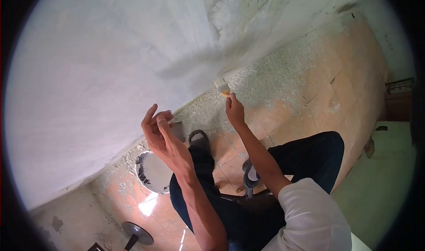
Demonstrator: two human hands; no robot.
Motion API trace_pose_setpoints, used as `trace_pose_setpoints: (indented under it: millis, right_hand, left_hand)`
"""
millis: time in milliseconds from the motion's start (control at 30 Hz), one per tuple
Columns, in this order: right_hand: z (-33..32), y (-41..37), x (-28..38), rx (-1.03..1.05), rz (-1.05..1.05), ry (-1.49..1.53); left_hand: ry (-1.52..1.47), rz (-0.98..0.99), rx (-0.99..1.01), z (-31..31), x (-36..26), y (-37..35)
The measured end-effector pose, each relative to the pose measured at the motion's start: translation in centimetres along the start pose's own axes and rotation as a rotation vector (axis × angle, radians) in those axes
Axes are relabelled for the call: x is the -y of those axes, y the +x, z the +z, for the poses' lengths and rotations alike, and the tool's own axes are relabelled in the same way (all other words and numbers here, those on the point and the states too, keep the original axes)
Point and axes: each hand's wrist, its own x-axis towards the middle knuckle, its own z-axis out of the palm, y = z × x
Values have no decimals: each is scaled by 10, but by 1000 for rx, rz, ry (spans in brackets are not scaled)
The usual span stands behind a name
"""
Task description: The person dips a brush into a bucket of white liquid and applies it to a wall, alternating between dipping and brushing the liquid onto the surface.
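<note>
Nearest me, left hand (160, 135) hangs empty, fingers half curled, paint bucket (152, 171) just below it. Right hand (234, 111) pinches the paintbrush (222, 86), bristles at the wall (110, 73) foot. I judge painting is underway; next stroke needs steady pressure.

Wall (97, 65): you're facing matt plaster now, grey-white and chalky, cloudy in tone, rougher and patchy towards the upper right.
Brush (221, 86): pale bristles, yellowish handle that looks like wood, pinched in your right hand (234, 111).
Bucket (155, 171): smooth, wet-looking white inside, dark crusted smears on one side.
Floor (318, 78): terracotta-coloured tiles, dull, dusted with pale gritty speckles along the wall; one shiny glint by the bucket.
Trousers (310, 153): yours, dark cloth, matt.
Sleeve (310, 215): white cloth, soft, lightly creased.
Sandal (199, 139): dark, dull, rubbery look.
</note>
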Motion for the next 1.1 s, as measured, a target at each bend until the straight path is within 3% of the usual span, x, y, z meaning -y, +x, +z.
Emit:
trace_pose_setpoints:
  millis: [133, 267, 467, 567, 700, 800, 933, 1033, 1100]
  right_hand:
    - [38, 10, -40, 217, 98, -173]
    - [37, 40, -16, 36, 115, 0]
    - [56, -16, -87, 156, 260, -122]
    - [62, 37, -43, 165, 97, -171]
    - [54, 1, -48, -20, 94, 3]
    - [66, -20, -72, 179, 317, -96]
    - [87, 48, -46, 115, 288, -143]
    - [54, 10, -48, 87, 223, -12]
    - [54, 2, -56, 173, 326, -80]
  left_hand:
    - [36, 11, 41, 9, -4, -10]
    - [69, 2, 74, 11, -1, -12]
    - [51, -16, 63, 19, -3, -11]
    - [73, -12, 85, 24, 2, -12]
    - [94, -15, 91, 20, 3, -5]
    - [86, 1, 94, 20, 2, -7]
    - [117, 15, 116, 23, 5, -13]
    - [152, -13, 110, 21, 1, -7]
    - [136, -1, 101, 24, -3, -4]
